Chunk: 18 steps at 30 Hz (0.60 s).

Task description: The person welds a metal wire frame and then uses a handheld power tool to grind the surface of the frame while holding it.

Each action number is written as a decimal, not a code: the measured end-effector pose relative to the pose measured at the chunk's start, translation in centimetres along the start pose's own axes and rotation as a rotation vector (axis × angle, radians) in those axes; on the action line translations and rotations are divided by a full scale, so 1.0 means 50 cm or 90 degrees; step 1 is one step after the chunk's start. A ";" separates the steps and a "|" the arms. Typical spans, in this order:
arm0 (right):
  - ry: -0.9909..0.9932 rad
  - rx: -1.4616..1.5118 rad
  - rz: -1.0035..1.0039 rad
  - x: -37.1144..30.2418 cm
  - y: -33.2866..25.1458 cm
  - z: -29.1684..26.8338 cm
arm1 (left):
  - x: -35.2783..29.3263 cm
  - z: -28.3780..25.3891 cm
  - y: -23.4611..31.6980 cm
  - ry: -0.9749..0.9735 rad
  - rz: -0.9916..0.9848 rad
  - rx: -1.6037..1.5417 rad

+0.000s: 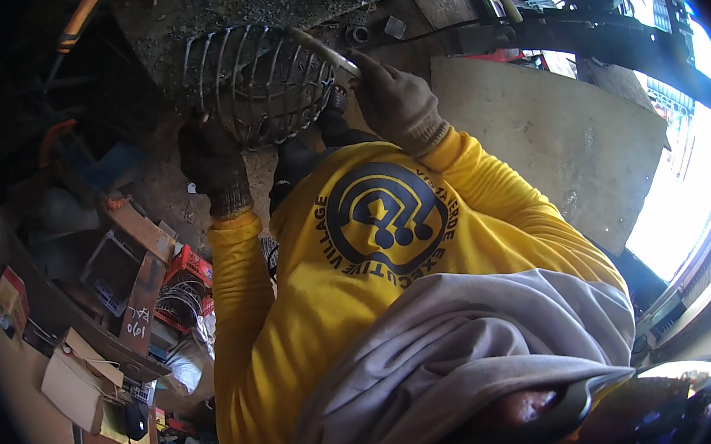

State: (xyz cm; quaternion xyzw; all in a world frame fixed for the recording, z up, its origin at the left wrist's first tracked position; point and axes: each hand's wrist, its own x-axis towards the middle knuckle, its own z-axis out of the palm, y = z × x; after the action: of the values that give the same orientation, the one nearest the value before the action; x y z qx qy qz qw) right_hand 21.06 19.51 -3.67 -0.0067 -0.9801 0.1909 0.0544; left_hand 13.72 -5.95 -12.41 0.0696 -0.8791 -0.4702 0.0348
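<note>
We steady the metal wire cage [234, 85] at the near edge of the littered surface [157, 29]. The gloved left hand [212, 156] meets its lower left side; we cannot tell whether it pinches a bar. The right hand [396, 102] closes around a pale stick-like tool [325, 51]; we should keep its tip clear of the left. Dark lettering [329, 249] rings the yellow shirt [305, 318]'s emblem [389, 218].

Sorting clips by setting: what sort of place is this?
Probably a metalworking shop, judging by the metal-bar cage, the grit-strewn worktop and the orange-handled tool.
</note>
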 end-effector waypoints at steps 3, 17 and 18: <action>0.043 0.093 0.017 0.001 -0.004 -0.023 | -0.005 0.015 -0.022 -0.003 -0.001 -0.189; 0.017 0.120 0.111 0.000 -0.028 -0.042 | 0.006 0.029 -0.066 -0.002 0.036 -0.160; 0.050 0.151 0.116 0.001 -0.035 -0.052 | 0.004 0.027 -0.071 -0.007 0.052 -0.164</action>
State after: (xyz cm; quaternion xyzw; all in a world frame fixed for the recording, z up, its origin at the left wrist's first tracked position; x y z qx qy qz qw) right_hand 21.33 18.87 -0.63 -0.0966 -0.9431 0.3090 0.0759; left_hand 13.68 -6.82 -16.11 0.0260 -0.8136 -0.5779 0.0575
